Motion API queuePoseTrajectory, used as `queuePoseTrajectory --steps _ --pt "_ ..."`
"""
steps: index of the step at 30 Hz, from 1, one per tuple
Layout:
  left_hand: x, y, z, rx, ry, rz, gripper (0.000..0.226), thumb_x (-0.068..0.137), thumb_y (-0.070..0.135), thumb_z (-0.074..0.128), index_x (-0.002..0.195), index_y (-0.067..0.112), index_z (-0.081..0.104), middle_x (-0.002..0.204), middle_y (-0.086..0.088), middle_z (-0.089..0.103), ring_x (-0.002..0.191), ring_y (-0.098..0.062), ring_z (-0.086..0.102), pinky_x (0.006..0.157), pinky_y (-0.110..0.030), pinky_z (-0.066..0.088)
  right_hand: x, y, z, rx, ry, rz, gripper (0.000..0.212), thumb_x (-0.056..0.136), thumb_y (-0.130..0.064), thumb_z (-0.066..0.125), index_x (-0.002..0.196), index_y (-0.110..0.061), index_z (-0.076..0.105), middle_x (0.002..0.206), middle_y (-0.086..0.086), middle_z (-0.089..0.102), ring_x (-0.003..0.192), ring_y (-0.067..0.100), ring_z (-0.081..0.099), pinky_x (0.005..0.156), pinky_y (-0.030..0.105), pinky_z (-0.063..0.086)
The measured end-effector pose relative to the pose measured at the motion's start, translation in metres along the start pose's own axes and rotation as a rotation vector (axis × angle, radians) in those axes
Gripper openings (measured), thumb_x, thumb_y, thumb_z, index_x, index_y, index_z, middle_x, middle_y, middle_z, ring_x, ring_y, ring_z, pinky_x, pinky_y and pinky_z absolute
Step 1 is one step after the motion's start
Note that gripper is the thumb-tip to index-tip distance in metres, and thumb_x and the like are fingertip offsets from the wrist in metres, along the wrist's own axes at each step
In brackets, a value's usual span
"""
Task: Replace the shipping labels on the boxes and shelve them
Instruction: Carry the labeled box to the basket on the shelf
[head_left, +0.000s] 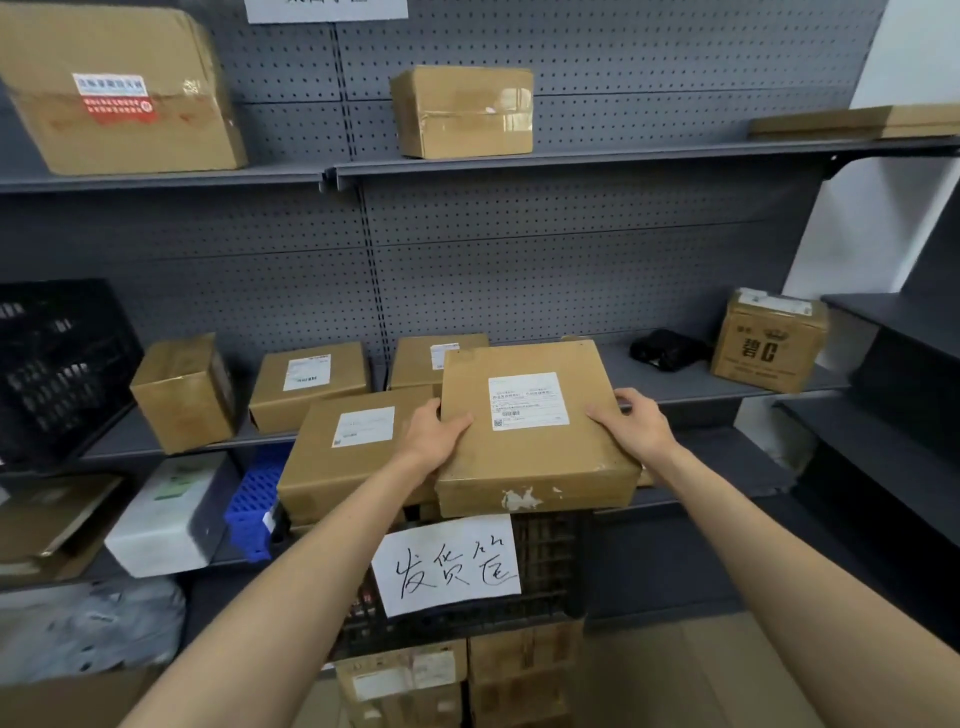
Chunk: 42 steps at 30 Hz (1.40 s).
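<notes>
Left hand (434, 434) grips the left edge of a flat square brown cardboard box (535, 431), thumb on the top face, fingers wrapped round the side. Right hand (631, 423) holds the right edge the same way, fingers curled over the far corner. Box sits level in front of the middle grey metal shelf (675, 387), its near edge above a dark plastic crate (550, 561). White printed shipping label (527, 401) lies flat on the top face, between the two hands. Torn white paper scraps (519, 500) on the front wall.

Touching its left side: a second flat cardboard box (343, 452) with its own white label. Behind, on the shelf, three smaller labelled and plain cartons; whether the held box touches the one directly behind, cannot tell. Further right on the shelf, a small black device (667, 349) and a printed carton (769, 340).

Handwritten white paper sign (449, 566) hangs on the crate front. Blue perforated plastic basket (254, 506) lower left. Backing is grey pegboard (571, 260); taped cartons on the upper shelf.
</notes>
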<state>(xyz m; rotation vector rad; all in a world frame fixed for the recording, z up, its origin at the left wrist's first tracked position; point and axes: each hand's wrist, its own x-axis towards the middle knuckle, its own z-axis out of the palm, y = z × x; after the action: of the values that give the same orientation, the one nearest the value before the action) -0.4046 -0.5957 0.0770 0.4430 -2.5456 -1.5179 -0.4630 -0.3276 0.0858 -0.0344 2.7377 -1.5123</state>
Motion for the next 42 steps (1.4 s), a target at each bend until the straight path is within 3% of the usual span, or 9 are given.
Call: queuePoseTrajectory --steps 7,10,13,23,26,29,36,38,42 --pt "0.068 -0.007 0.022 0.184 -0.009 -0.09 0.046 0.099 0.046 0.058 0.134 0.015 0.057 0.133 -0.004 0.063 0.118 -0.026 0.06 0.096 -0.034 0.048 0.083 0.014 0.019 0.02 -0.069 0.035 0.061 0.085 -0.046 0.07 0.134 -0.017 0.05 0.124 0.006 0.058 0.107 0.027 0.058 0.094 0.047 0.05" --pt "0.09 -0.013 0.028 0.258 -0.007 -0.127 0.045 0.1 0.047 0.056 0.13 0.013 0.058 0.132 -0.007 0.062 0.118 -0.027 0.059 0.092 -0.033 0.046 0.106 0.019 0.028 0.013 -0.103 0.047 0.056 0.086 -0.043 0.069 0.132 -0.017 0.051 0.116 0.003 0.057 0.103 0.025 0.057 0.089 0.041 0.05" --pt "0.107 -0.018 0.029 0.285 0.026 -0.18 0.048 0.099 0.047 0.057 0.13 0.01 0.057 0.132 -0.009 0.062 0.118 -0.03 0.058 0.086 -0.032 0.043 0.124 0.022 0.042 0.01 -0.125 0.063 0.059 0.084 -0.047 0.07 0.132 -0.019 0.05 0.12 0.005 0.06 0.106 0.026 0.058 0.094 0.046 0.05" --pt "0.133 -0.038 0.036 0.414 0.022 -0.221 0.046 0.098 0.049 0.058 0.121 0.009 0.062 0.124 -0.011 0.064 0.111 -0.031 0.061 0.089 -0.036 0.049 0.15 0.04 0.068 -0.076 -0.155 0.076 0.058 0.087 -0.05 0.064 0.133 -0.018 0.051 0.123 0.006 0.059 0.099 0.021 0.054 0.091 0.043 0.05" --pt "0.136 -0.043 0.038 0.467 0.022 -0.209 0.043 0.096 0.046 0.061 0.121 0.011 0.061 0.125 -0.01 0.062 0.11 -0.03 0.06 0.094 -0.041 0.051 0.151 0.042 0.07 -0.118 -0.17 0.044 0.062 0.086 -0.054 0.064 0.134 -0.019 0.049 0.124 0.005 0.059 0.107 0.025 0.058 0.093 0.047 0.05" --pt "0.136 -0.045 0.04 0.548 0.036 -0.16 0.044 0.094 0.042 0.065 0.126 0.012 0.06 0.133 -0.014 0.053 0.119 -0.034 0.055 0.099 -0.044 0.048 0.151 0.038 0.072 -0.161 -0.184 0.03 0.061 0.087 -0.053 0.063 0.135 -0.019 0.048 0.125 0.005 0.059 0.111 0.027 0.057 0.094 0.048 0.049" --pt "0.13 -0.035 0.033 0.608 0.031 -0.054 0.036 0.094 0.043 0.061 0.116 0.016 0.068 0.129 -0.01 0.06 0.11 -0.031 0.06 0.093 -0.044 0.053 0.149 0.031 0.066 -0.204 -0.174 0.029 0.059 0.09 -0.052 0.06 0.134 -0.016 0.048 0.129 0.007 0.058 0.113 0.028 0.056 0.093 0.044 0.049" --pt "0.126 -0.022 0.029 0.704 0.004 0.019 0.033 0.098 0.04 0.055 0.117 0.016 0.066 0.129 -0.011 0.063 0.109 -0.03 0.061 0.092 -0.043 0.053 0.146 0.021 0.062 -0.377 -0.107 -0.074 0.056 0.093 -0.051 0.055 0.135 -0.016 0.046 0.128 0.008 0.058 0.115 0.03 0.055 0.09 0.041 0.048" --pt "0.122 0.013 0.028 0.935 -0.034 0.269 0.039 0.104 0.038 0.046 0.134 0.015 0.057 0.143 -0.01 0.051 0.129 -0.03 0.051 0.102 -0.044 0.046 0.137 -0.005 0.05 -0.694 -0.078 -0.346 0.046 0.097 -0.045 0.05 0.135 -0.02 0.048 0.13 0.007 0.055 0.119 0.028 0.051 0.095 0.041 0.044"
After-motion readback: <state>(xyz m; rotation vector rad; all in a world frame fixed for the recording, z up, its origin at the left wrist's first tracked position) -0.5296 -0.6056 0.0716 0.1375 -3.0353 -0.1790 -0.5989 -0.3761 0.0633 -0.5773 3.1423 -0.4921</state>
